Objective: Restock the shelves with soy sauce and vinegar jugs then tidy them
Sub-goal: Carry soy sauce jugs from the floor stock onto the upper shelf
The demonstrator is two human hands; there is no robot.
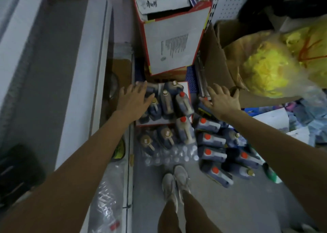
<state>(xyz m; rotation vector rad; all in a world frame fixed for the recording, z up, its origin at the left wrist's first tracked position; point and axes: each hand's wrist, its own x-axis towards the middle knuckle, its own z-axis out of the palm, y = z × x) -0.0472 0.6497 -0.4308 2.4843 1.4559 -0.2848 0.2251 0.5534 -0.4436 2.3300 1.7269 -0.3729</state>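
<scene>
My left hand (134,100) and right hand (221,101) hang over dark plastic jugs with red and gold caps (167,102).
Both hands' fingers (141,86) are spread and hold nothing. The left is at the left edge of the red-trimmed white carton (184,86) where those jugs stand; the right is above more red-capped dark jugs (210,139) lying on the grey floor (247,206) beside it.

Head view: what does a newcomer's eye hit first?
Two bare arms reach down the middle, the left hand and right hand spread open over a crowd of dark jugs on the floor, some upright, others lying in a row at right. Beyond them stands a tall white carton with red edges, and a bright yellow bag fills the upper right.
</scene>
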